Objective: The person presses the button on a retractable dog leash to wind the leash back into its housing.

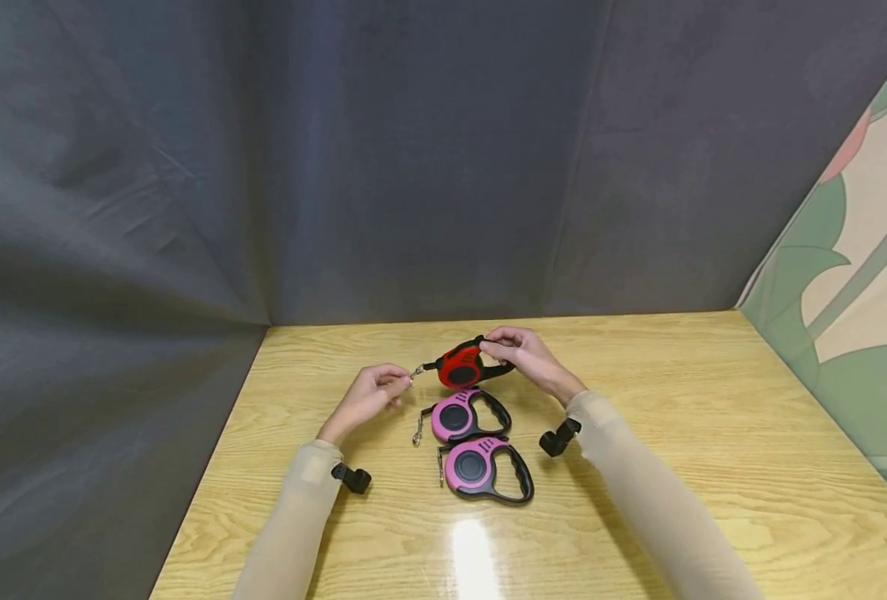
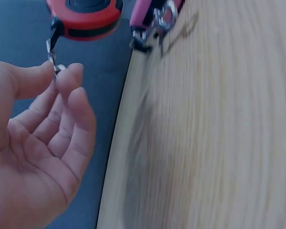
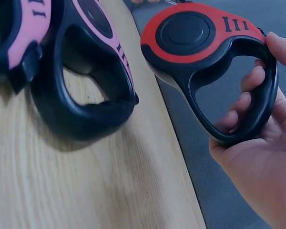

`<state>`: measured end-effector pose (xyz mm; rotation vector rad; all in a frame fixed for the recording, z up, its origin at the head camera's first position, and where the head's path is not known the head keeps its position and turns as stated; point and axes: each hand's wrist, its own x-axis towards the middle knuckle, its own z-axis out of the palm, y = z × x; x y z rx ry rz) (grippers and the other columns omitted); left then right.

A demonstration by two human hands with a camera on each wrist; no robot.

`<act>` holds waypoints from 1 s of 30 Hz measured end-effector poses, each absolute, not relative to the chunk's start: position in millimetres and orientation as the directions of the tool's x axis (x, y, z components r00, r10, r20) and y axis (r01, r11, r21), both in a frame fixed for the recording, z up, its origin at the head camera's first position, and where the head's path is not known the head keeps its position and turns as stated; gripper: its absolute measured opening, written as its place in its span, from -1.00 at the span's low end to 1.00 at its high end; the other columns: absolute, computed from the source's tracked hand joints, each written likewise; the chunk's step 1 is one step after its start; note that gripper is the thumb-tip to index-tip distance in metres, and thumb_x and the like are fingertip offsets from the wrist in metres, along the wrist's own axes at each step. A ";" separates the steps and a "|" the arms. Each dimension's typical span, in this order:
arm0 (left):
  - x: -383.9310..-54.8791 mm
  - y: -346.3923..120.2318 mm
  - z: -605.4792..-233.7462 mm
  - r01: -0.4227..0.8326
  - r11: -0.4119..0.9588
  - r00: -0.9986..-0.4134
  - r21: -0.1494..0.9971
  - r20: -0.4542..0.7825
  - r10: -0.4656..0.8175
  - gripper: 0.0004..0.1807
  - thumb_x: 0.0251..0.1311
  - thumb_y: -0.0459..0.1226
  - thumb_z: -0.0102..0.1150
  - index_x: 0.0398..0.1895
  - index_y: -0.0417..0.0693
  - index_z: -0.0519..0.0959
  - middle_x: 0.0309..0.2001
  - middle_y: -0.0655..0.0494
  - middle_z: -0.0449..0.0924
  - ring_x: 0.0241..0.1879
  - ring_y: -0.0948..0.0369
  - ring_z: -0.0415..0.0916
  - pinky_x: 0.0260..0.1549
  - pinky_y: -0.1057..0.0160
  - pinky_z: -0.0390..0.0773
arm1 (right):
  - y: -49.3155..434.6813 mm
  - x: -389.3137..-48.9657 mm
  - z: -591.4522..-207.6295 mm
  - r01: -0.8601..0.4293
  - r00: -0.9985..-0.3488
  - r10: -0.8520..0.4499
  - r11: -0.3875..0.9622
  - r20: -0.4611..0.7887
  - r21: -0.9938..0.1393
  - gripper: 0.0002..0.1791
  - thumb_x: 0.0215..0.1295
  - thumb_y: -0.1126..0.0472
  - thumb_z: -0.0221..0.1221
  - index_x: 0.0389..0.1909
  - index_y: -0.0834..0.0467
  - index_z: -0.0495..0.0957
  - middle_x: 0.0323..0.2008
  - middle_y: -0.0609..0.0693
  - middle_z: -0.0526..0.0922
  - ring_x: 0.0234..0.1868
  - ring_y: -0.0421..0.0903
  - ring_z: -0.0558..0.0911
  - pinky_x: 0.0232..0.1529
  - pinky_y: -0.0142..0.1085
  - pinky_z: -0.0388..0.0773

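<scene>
A red and black retractable dog leash is held above the table between both hands. My right hand grips its black loop handle, with fingers through the opening and the thumb on top. Between thumb and forefinger, my left hand pinches the metal clip at the leash's other end. Just nearer to me lies a pink and black retractable leash, its clip pointing left. Touching it in front is another pink leash, handle to the right.
The wood-grain table ends at a dark grey curtain behind and on the left. A floral panel stands along the right side. Each wrist wears a small black camera mount.
</scene>
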<state>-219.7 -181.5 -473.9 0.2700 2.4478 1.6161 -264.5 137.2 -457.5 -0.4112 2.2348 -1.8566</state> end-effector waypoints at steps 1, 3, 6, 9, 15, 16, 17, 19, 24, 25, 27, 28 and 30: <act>-219.3 -178.8 -473.3 0.031 0.368 -0.959 0.929 -0.076 0.272 -0.65 0.52 -0.30 0.21 0.21 -0.38 0.61 -0.04 -0.35 0.74 -0.40 0.18 0.60 -0.41 0.30 0.64 | 136.0 -264.4 -457.1 -0.082 -0.938 -0.345 0.162 0.022 -0.983 -0.75 0.49 0.11 0.30 -0.05 0.23 0.65 -0.33 -0.12 0.60 -0.20 0.03 0.54 -0.13 -0.25 0.47; -218.9 -173.1 -472.0 0.026 0.355 -0.955 0.935 -0.082 0.287 -0.56 0.52 -0.27 0.23 0.33 -0.37 0.54 -0.03 -0.36 0.72 -0.40 0.17 0.60 -0.40 0.30 0.63 | 132.8 -264.4 -456.2 -0.077 -0.933 -0.359 0.132 0.025 -0.988 -0.76 0.50 0.12 0.28 -0.05 0.22 0.65 -0.34 -0.11 0.57 -0.23 0.03 0.52 -0.17 -0.26 0.46; -220.4 -165.1 -470.4 0.044 0.357 -0.955 0.933 -0.065 0.289 -0.49 0.49 -0.21 0.29 0.38 -0.30 0.53 -0.12 -0.36 0.70 -0.43 0.12 0.58 -0.42 0.26 0.60 | 126.6 -265.1 -455.7 -0.049 -0.924 -0.381 0.057 0.023 -0.997 -0.82 0.53 0.17 0.24 -0.05 0.21 0.64 -0.34 -0.11 0.54 -0.27 -0.05 0.50 -0.19 -0.32 0.46; -224.0 -159.5 -470.1 0.059 0.367 -0.959 0.928 -0.050 0.280 -0.61 0.47 -0.18 0.32 0.23 -0.22 0.63 -0.23 -0.32 0.67 -0.47 0.10 0.54 -0.44 0.24 0.58 | 121.3 -268.5 -456.3 0.024 -0.914 -0.406 -0.053 0.000 -0.998 -0.87 0.58 0.26 0.16 -0.02 0.22 0.60 -0.33 -0.12 0.53 -0.28 -0.14 0.46 -0.20 -0.36 0.44; -234.5 -156.1 -472.7 0.057 0.375 -0.972 0.925 -0.035 0.234 -0.76 0.49 -0.19 0.29 -0.16 -0.24 0.66 -0.41 -0.13 0.59 -0.53 0.18 0.45 -0.50 0.30 0.46 | 113.2 -282.3 -460.5 0.119 -0.910 -0.410 -0.102 -0.067 -0.988 -0.70 0.66 0.26 0.03 0.23 0.32 0.50 -0.14 -0.02 0.63 -0.15 -0.14 0.52 -0.12 -0.33 0.49; -236.1 -155.8 -473.5 0.055 0.378 -0.973 0.924 -0.036 0.229 -0.75 0.49 -0.19 0.29 -0.18 -0.26 0.66 -0.43 -0.11 0.59 -0.54 0.19 0.44 -0.50 0.30 0.44 | 112.2 -284.2 -461.4 0.104 -0.915 -0.397 -0.066 -0.069 -0.992 -0.66 0.66 0.24 0.03 0.26 0.34 0.49 -0.08 0.04 0.65 -0.11 -0.09 0.56 -0.08 -0.29 0.53; -237.6 -155.3 -474.6 0.047 0.380 -0.974 0.924 -0.042 0.224 -0.73 0.50 -0.18 0.28 -0.18 -0.26 0.66 -0.43 -0.10 0.60 -0.54 0.21 0.44 -0.51 0.30 0.44 | 111.4 -285.6 -462.4 0.088 -0.922 -0.380 -0.024 -0.072 -0.996 -0.63 0.67 0.21 0.04 0.29 0.36 0.48 -0.02 0.10 0.67 -0.07 -0.04 0.59 -0.04 -0.25 0.57; -240.2 -153.9 -477.0 0.025 0.385 -0.975 0.922 -0.062 0.213 -0.70 0.51 -0.16 0.27 -0.18 -0.28 0.67 -0.42 -0.08 0.63 -0.54 0.23 0.45 -0.50 0.31 0.44 | 109.8 -288.2 -465.7 0.043 -0.936 -0.344 0.083 -0.069 -0.996 -0.58 0.67 0.16 0.07 0.32 0.37 0.49 0.08 0.22 0.70 0.02 0.09 0.65 0.06 -0.15 0.63; -246.5 -152.0 -484.0 -0.043 0.424 -0.979 0.904 -0.122 0.162 -0.65 0.51 -0.09 0.25 -0.28 -0.24 0.67 -0.47 0.07 0.60 -0.55 0.27 0.42 -0.51 0.34 0.42 | 106.7 -292.1 -479.4 -0.050 -0.973 -0.227 0.382 -0.041 -0.923 -0.59 0.60 0.07 0.21 0.22 0.29 0.67 0.11 0.24 0.78 0.15 0.14 0.73 0.18 -0.06 0.65; -247.5 -151.7 -484.8 -0.053 0.434 -0.979 0.899 -0.132 0.155 -0.63 0.51 -0.08 0.25 -0.31 -0.22 0.66 -0.49 0.10 0.57 -0.56 0.27 0.40 -0.52 0.33 0.41 | 106.2 -291.9 -481.4 -0.068 -0.978 -0.207 0.431 -0.026 -0.900 -0.60 0.58 0.06 0.23 0.19 0.27 0.71 0.10 0.22 0.79 0.15 0.13 0.74 0.18 -0.06 0.65; -249.6 -151.6 -486.3 -0.073 0.457 -0.977 0.886 -0.156 0.148 -0.61 0.50 -0.04 0.25 -0.35 -0.18 0.65 -0.53 0.14 0.51 -0.59 0.27 0.38 -0.53 0.33 0.40 | 104.6 -291.5 -484.7 -0.085 -0.985 -0.171 0.507 -0.004 -0.858 -0.62 0.55 0.04 0.28 0.14 0.23 0.75 0.09 0.20 0.80 0.16 0.13 0.74 0.18 -0.03 0.65; -250.7 -151.2 -486.8 -0.078 0.471 -0.976 0.879 -0.163 0.143 -0.60 0.50 -0.02 0.25 -0.37 -0.17 0.64 -0.55 0.16 0.49 -0.59 0.27 0.37 -0.54 0.33 0.39 | 103.8 -291.1 -485.5 -0.091 -0.988 -0.157 0.537 0.007 -0.839 -0.62 0.53 0.03 0.29 0.12 0.22 0.77 0.09 0.19 0.81 0.16 0.14 0.74 0.18 -0.02 0.66; -252.1 -150.3 -487.6 -0.082 0.497 -0.977 0.864 -0.169 0.133 -0.60 0.50 -0.01 0.24 -0.38 -0.15 0.65 -0.56 0.17 0.49 -0.60 0.27 0.37 -0.56 0.34 0.40 | 102.8 -290.1 -486.7 -0.100 -0.989 -0.144 0.575 0.020 -0.812 -0.63 0.52 0.03 0.31 0.09 0.22 0.79 0.08 0.20 0.81 0.14 0.15 0.75 0.15 0.00 0.67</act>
